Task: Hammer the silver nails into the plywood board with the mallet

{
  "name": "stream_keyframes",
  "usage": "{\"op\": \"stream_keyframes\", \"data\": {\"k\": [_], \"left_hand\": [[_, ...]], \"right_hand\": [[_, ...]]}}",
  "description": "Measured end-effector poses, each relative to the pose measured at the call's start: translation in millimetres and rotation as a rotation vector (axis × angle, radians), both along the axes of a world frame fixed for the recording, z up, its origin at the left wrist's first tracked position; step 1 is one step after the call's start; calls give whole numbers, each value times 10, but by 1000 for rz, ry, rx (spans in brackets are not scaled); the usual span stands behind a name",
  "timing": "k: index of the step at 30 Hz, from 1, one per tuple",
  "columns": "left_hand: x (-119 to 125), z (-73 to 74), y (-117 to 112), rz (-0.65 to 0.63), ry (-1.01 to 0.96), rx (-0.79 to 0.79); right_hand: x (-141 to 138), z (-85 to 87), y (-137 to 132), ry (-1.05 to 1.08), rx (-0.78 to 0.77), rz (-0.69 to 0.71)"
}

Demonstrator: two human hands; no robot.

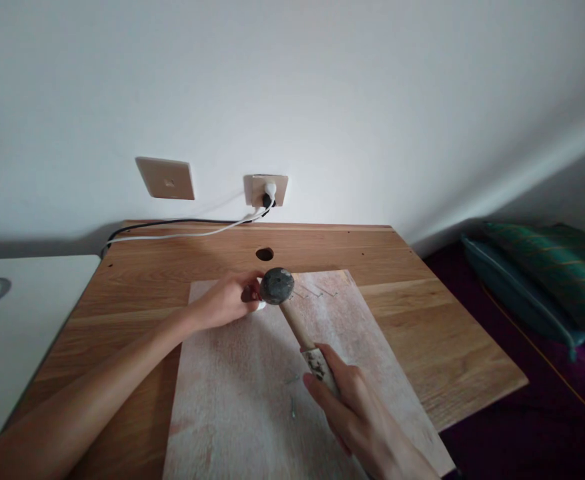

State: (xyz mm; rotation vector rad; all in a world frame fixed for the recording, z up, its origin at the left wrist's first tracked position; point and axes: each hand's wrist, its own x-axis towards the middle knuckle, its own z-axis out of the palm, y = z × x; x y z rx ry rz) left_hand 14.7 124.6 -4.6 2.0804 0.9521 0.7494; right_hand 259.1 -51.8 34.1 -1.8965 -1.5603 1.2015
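Wrapped shut around the lower end of the wooden handle, the right grip [345, 393] holds the hammer [297, 327]. Its dark round head [277, 285] is poised just over the far part of the pale board [252, 413]. The left grip [229, 300] is laid on the board with its fingertips drawn together in a pinch right beside the head. What is pinched there is hidden by the head and too small to be told. The board lies flat on the wooden counter [422, 347], and a few loose nails [292, 381] are scattered on it between the two grips. Thin nail-like marks [317, 291] can be made out beyond the head.

The step appears to be the starting of a small fastener, with the fingers as its guide. It would probably be done best with short, light taps, the head being brought down square so that it does not glance sideways onto the fingertips. A hold low on the handle gives swing but less control, so the stroke would be better kept small. The pinching fingers would be safer kept low and to one side of the strike. The board is not seen to be clamped, so some sliding on the counter may be expected.
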Motion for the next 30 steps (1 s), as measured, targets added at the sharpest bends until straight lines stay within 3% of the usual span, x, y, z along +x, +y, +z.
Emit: {"op": "stream_keyframes", "data": {"k": [11, 17, 21, 30], "left_hand": [[-7, -21, 7, -26, -29, -46], [-9, -25, 13, -28, -20, -49], [-7, -36, 12, -36, -28, -29], [-32, -46, 25, -16, -13, -32]], "right_hand": [[19, 8, -32, -71, -48, 0], [-48, 53, 0, 24, -139, 45], [-84, 90, 22, 38, -89, 41], [0, -92, -50, -15, -43, -2]]}}
